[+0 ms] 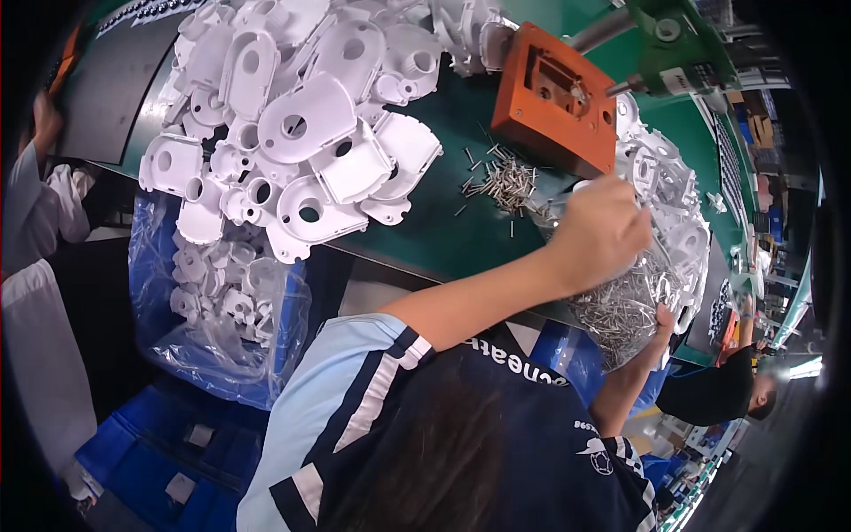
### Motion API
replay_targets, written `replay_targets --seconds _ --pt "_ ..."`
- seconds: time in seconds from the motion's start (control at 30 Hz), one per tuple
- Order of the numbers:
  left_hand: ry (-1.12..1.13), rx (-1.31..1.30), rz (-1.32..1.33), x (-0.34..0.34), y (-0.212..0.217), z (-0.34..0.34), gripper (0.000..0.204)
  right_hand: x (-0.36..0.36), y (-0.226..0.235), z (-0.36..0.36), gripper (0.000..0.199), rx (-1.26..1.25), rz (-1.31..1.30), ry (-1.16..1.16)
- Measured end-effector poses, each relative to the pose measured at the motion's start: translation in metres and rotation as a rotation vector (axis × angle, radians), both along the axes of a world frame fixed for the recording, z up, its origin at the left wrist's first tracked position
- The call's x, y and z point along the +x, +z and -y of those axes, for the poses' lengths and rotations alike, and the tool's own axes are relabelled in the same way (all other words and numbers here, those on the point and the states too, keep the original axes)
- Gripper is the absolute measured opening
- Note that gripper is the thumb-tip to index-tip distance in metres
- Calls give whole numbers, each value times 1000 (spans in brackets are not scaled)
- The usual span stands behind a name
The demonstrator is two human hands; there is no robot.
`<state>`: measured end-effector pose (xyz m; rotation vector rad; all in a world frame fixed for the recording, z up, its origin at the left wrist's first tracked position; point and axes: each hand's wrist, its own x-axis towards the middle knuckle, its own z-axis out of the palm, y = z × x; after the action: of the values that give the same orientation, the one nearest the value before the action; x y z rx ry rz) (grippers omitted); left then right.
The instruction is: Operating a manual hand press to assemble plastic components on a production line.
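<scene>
A clear plastic bag (620,310) full of small metal pins is tilted at the bench edge. My left hand (603,229) is a fist at the bag's upper end, closed on the plastic. Lower down, my right hand (654,341) grips the bag from its right side; some of its fingers are hidden. Just left of the bag's mouth, a loose pile of metal pins (507,183) lies on the green bench top. An orange fixture block (557,102) with a recessed centre stands right behind that pile.
White plastic housings (315,124) are heaped at the left, some overhanging the bench edge. More white parts (678,191) lie behind the bag. A green press (678,49) rises beside the fixture. Blue lined bins (146,266) stand below. Other people (722,388) are nearby.
</scene>
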<state>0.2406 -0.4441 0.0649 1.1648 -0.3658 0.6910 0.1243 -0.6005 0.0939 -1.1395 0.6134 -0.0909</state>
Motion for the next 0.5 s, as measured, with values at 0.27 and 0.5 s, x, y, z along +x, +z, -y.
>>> replay_targets --seconds 0.27,0.5 --pt "14 -37 -24 3 -8 1 32 0 1 7 67 -117 54 -57" --pt "76 -85 93 9 5 14 30 5 2 15 66 -47 99 15"
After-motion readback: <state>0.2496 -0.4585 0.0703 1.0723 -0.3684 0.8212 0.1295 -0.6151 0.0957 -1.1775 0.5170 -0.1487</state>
